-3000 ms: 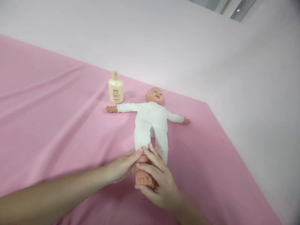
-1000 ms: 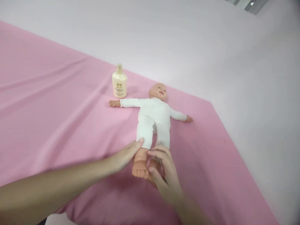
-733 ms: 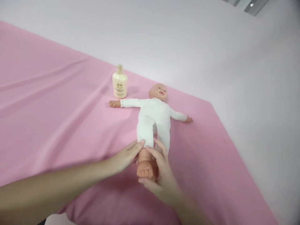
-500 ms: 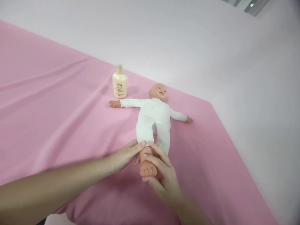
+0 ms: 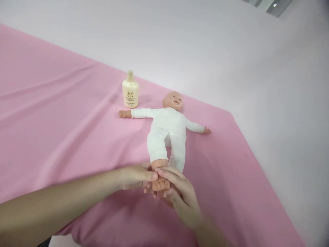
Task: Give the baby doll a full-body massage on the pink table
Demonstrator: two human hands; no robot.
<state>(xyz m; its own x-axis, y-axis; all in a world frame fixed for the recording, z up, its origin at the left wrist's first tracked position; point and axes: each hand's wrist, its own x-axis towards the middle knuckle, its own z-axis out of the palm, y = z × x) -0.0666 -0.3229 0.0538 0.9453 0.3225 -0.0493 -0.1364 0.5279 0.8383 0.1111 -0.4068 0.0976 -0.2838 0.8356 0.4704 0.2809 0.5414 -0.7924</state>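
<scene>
A baby doll point(image 5: 168, 121) with a white cloth body lies on its back, arms spread, its head at the far end. Its raised bare foot point(image 5: 161, 185) is between my two hands, toes toward me. From the left, my left hand point(image 5: 138, 176) wraps the ankle, thumb on top and fingers underneath. My right hand point(image 5: 182, 192) curls round the foot from the right, its fingers over the top and its thumb by the toes. The doll's other foot is mostly hidden behind my right hand.
A cream pump bottle point(image 5: 130, 92) with a dark printed label stands near the doll's outstretched arm at left. Pink cloth point(image 5: 84, 144) with several folds covers the surface; white floor point(image 5: 231, 51) lies beyond its edge.
Both hands have slid down from the trouser hem to the foot. The doll's leg has shifted slightly left, and more of its bare ankle shows.
</scene>
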